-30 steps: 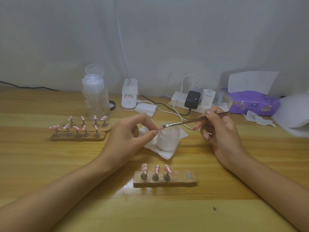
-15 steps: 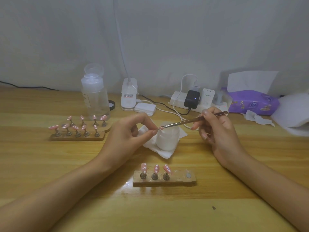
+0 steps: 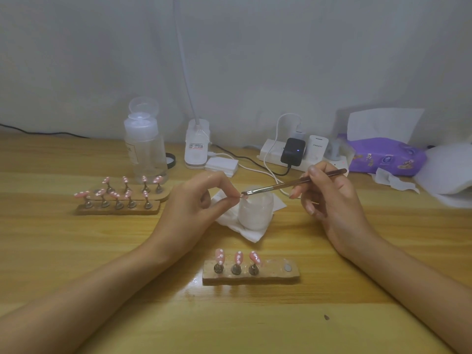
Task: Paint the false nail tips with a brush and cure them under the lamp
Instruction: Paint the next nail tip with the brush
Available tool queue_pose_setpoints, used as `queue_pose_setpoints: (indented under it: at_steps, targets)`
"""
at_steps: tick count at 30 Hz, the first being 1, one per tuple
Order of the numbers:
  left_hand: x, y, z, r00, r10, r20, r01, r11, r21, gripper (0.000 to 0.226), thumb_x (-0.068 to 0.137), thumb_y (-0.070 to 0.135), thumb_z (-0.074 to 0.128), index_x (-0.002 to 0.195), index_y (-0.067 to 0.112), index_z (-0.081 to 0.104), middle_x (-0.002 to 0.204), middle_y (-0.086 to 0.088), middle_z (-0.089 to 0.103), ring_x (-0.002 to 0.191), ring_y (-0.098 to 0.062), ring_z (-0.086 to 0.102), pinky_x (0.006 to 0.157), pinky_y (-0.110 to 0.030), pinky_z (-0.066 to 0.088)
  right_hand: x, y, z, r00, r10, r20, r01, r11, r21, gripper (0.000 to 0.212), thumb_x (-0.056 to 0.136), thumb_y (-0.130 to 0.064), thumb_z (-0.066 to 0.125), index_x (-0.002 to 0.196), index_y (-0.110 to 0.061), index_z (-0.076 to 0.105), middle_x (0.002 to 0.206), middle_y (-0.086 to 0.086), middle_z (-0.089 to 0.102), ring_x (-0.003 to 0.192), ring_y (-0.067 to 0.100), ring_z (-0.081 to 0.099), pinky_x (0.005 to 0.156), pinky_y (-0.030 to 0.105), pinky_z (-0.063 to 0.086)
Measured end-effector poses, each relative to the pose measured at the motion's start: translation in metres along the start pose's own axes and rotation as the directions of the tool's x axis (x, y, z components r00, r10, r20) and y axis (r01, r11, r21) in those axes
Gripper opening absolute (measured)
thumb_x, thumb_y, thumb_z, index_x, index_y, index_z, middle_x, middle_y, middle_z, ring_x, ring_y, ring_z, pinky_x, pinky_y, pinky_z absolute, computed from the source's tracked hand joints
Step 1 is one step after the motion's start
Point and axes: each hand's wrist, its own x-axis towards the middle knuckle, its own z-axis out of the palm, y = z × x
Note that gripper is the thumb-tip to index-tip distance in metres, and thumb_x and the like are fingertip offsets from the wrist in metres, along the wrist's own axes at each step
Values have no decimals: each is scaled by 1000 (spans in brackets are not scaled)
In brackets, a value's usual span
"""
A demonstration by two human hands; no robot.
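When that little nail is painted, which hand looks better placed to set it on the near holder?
Probably the left hand: it pinches the nail tip, while the right hand holds the brush. The near holder has a free spot.

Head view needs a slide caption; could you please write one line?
Left hand pinches a pink nail tip while the right hand holds a brush to it.

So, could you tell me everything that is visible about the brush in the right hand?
The brush is thin and long, with a reddish-brown, slightly shiny handle and a small dark bristle head. The right hand grips its upper part like a pen. It slants, handle end up right, bristles lower left, near the top of a white jar. Its bristles meet a small pink nail tip pinched by the left hand.
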Motion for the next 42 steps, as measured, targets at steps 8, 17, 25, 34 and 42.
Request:
queue_pose_setpoints:
  at_steps: [8,17,25,34,42]
  targets:
    - [0,-1,0,1000,5,7,-5,1000,3,6,86,19,73,84,24,69,92,9,67,56,-9,39,66,-38,46,0,0,0,1000,-14,16,13,1000,23,21,91,-34,55,79,-18,51,67,7,70,40,10,43,37,17,27]
    - [0,-1,0,1000,3,8,-3,1000,4,5,86,19,73,85,23,69,91,8,67,56,-10,39,67,-41,47,0,0,0,1000,-3,10,3,1000,16,21,92,-33,54,80,-16,50,67,8,70,40,10,43,38,16,27]
    - [0,-2,0,1000,4,7,-4,1000,1,9,86,19,73,83,27,68,91,9,67,56,-9,39,66,-39,47,1,1,-1,1000,21,18,-21,999,39,20,88,-38,56,77,-21,54,69,7,70,41,10,43,38,16,28]
    - [0,-1,0,1000,-13,10,13,1000,-17,7,86,21,73,82,26,69,89,8,67,55,-15,40,70,-41,46,1,1,-1,1000,13,10,-14,1000,27,21,91,-36,55,78,-19,53,68,7,70,40,10,42,37,16,27]
    - [0,0,-1,999,-42,16,42,999,-7,7,85,24,74,81,28,69,83,3,67,57,-16,44,73,-44,47,0,0,0,1000,5,-2,-4,999,45,20,91,-33,53,77,-19,52,67,6,70,40,9,42,39,19,23]
